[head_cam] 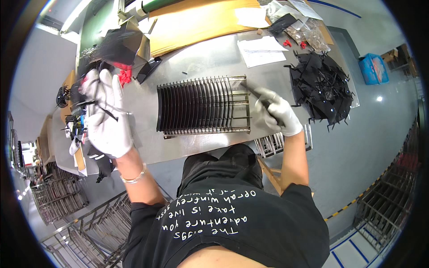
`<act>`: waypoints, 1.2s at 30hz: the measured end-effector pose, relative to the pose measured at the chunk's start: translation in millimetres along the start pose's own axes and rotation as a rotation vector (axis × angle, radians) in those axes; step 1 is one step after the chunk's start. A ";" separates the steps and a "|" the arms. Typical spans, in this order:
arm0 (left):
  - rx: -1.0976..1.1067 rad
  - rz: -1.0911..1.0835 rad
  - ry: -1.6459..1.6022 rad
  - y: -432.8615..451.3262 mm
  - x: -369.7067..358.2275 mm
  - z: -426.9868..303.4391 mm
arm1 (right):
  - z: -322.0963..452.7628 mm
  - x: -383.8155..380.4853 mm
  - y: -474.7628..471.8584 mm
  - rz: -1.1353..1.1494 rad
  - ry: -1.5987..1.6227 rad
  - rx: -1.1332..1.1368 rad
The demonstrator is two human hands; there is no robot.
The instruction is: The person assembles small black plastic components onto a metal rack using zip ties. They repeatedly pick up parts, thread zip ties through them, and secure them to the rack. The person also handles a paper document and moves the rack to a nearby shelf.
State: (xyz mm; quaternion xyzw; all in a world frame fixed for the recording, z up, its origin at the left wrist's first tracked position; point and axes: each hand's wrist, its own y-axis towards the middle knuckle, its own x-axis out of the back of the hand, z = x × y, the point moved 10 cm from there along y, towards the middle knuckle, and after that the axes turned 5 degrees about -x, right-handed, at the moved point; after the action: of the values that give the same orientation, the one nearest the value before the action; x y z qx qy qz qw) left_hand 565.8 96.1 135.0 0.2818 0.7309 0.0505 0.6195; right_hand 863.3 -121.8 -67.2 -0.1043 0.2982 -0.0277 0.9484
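Note:
A white glove covers my left hand (109,117), held palm up over the table's left side. Thin black parts (108,110) lie across its palm and fingers; motion blur hides their exact shape. My right hand (280,114), also gloved, grips a dark elongated object (253,88), too blurred to name. That object's tip points at the upper right corner of a metal slotted rack (248,114). Curved black panels (187,107) stand side by side in the rack's slots, from its left end towards the right. At the rack's right end, bare rails show.
A heap of black panels with thin arms (321,87) lies on the right of the metal table (201,145). Behind are white papers (261,52) and yellow sheets (201,23). An open box (134,43) and red pieces (124,77) sit back left. Another rack (271,145) is below the front edge.

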 end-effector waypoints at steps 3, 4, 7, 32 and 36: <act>0.008 -0.051 0.507 -8.2 9.2 -20.9 | -32.6 36.2 27.7 -0.338 0.142 -0.107; 0.074 -0.024 0.506 -16.6 15.6 -16.9 | -40.9 49.2 34.1 -0.467 0.017 -0.061; 0.036 -0.103 0.736 -37.4 21.3 -18.2 | -20.1 19.6 43.2 -0.490 -0.195 -0.048; 0.458 -0.229 0.689 -33.1 36.6 48.4 | -40.9 40.2 35.2 -0.472 0.200 -0.124; 0.553 -0.081 0.666 -48.2 41.8 57.1 | -14.3 23.0 37.7 -0.567 -0.233 -0.079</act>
State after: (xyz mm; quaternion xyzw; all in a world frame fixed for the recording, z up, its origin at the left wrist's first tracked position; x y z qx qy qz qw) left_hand 599.2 60.0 65.0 0.3764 0.8874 -0.0834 0.2526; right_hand 873.6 -90.2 -99.6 -0.2226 0.1472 -0.2675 0.9259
